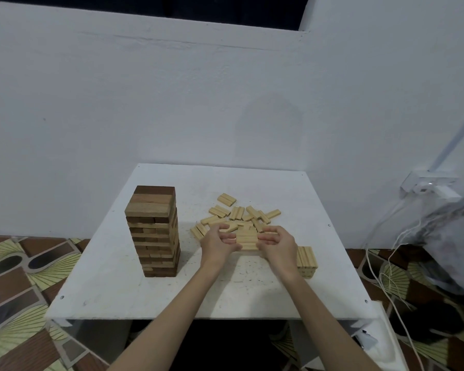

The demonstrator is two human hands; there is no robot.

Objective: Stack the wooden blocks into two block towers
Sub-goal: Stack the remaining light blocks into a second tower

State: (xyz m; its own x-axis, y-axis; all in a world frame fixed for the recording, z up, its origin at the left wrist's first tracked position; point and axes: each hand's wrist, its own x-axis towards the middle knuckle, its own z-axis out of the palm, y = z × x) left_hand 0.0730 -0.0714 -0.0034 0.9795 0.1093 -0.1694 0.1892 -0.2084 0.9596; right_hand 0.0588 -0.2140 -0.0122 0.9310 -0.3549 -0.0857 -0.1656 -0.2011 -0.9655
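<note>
A tall tower of dark and light wooden blocks (154, 231) stands on the left of the white table (118, 290). Light loose blocks (241, 214) lie scattered at the table's middle back. Between my hands sits a row of pale blocks (247, 239), side by side. My left hand (219, 243) grips its left end with curled fingers. My right hand (275, 243) grips its right end the same way. A short stack of pale blocks (307, 261) stands just right of my right wrist, partly hidden by it.
A white wall rises right behind the table. A patterned floor mat (24, 277) lies on the left. At the right are a wall socket (426, 184), white cables (386, 263) and a grey bundle (453, 236).
</note>
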